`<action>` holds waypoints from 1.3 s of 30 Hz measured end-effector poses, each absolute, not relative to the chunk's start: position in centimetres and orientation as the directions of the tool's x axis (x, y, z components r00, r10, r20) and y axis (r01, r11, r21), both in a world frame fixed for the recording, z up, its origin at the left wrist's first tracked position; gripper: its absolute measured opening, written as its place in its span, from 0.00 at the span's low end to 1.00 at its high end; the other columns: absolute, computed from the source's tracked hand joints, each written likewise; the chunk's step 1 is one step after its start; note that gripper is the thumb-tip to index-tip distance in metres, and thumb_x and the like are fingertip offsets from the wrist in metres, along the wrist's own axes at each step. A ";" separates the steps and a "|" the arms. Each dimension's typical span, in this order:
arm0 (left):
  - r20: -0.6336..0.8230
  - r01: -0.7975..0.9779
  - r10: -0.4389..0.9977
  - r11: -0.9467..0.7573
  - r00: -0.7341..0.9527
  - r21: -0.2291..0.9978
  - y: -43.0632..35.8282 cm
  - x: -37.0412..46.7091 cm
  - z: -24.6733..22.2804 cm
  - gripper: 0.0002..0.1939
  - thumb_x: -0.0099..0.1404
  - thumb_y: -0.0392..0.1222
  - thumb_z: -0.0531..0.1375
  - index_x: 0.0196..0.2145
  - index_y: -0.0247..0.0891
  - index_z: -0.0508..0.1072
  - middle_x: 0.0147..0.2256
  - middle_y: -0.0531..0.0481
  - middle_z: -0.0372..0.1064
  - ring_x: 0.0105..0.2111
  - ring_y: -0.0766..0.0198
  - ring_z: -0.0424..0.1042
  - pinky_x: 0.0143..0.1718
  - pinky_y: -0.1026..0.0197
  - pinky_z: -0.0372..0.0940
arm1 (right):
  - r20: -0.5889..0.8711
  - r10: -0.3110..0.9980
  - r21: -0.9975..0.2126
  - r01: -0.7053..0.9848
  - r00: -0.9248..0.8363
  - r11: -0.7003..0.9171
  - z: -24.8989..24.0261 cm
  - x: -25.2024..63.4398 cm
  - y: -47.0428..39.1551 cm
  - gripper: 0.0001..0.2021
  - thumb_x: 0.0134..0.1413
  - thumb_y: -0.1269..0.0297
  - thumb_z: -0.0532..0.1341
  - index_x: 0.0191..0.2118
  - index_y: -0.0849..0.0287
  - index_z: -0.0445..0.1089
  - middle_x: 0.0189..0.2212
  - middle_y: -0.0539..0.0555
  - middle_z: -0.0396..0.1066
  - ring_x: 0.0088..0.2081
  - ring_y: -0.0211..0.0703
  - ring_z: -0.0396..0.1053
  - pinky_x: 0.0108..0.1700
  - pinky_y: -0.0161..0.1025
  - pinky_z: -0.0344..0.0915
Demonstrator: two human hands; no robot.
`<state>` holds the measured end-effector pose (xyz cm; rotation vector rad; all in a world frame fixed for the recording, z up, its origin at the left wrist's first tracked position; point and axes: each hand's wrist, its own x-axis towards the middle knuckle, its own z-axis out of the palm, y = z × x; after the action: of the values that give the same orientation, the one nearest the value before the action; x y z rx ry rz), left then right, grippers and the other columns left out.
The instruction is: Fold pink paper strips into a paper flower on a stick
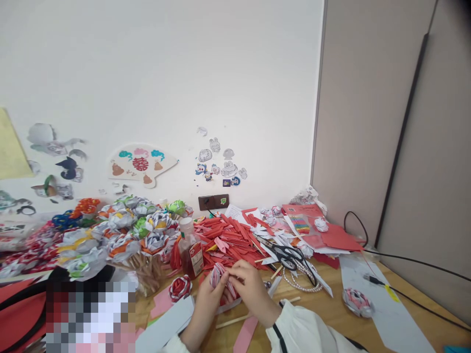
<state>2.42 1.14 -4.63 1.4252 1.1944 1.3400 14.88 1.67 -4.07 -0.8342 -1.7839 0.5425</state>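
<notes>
Low in the middle of the head view, my left hand (210, 297) is closed around a pink-and-white folded paper flower (218, 272). The fingers of my right hand (253, 287) are pinched against the flower's right side, and the fingers hide part of it. A red-and-white paper rose (180, 288) lies just left of my left hand. Behind both hands spreads a heap of red paper strips (231, 235). A bottle of amber liquid (187, 260) with a red-and-white label stands behind my left hand. Black-handled scissors (289, 256) lie beyond my right hand.
Many paper flowers (121, 220) crowd the left side. Pearl beads (305, 279) and wooden sticks (235, 321) lie near my right arm. Another paper flower (356, 301) sits at the right beside a black cable (405, 296). A wall (235, 73) closes off the back.
</notes>
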 end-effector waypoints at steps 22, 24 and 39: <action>0.290 -0.064 0.875 -0.339 -0.387 0.939 1.5 -0.5 -2.1 0.17 0.52 0.56 0.57 0.22 0.38 0.65 0.17 0.54 0.68 0.17 0.64 0.68 0.20 0.64 0.63 | 0.435 0.633 -0.141 0.646 -0.640 0.751 -5.8 15.1 2.0 0.05 0.50 0.71 0.58 0.28 0.60 0.71 0.27 0.53 0.70 0.35 0.43 0.65 0.36 0.34 0.58; 0.276 -0.073 0.882 -0.327 -0.381 0.942 1.5 -0.4 -2.2 0.18 0.52 0.57 0.57 0.22 0.38 0.65 0.16 0.53 0.68 0.16 0.64 0.68 0.19 0.64 0.63 | 0.461 0.724 -0.273 0.695 -0.512 0.665 -5.4 15.4 2.1 0.06 0.52 0.71 0.55 0.32 0.59 0.70 0.27 0.52 0.70 0.33 0.41 0.66 0.35 0.34 0.59; 0.167 -0.086 0.982 -0.175 -0.088 0.981 0.5 2.9 -3.3 0.22 0.46 0.62 0.59 0.19 0.38 0.63 0.11 0.56 0.64 0.11 0.65 0.64 0.15 0.63 0.62 | 0.610 0.790 -0.760 0.235 -0.063 0.606 -4.8 14.4 1.5 0.13 0.56 0.69 0.53 0.44 0.56 0.69 0.33 0.53 0.65 0.36 0.40 0.65 0.39 0.36 0.63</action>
<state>2.89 0.48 -3.33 1.2240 1.1111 1.4382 14.38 1.52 -4.76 -0.8727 -1.6112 0.5657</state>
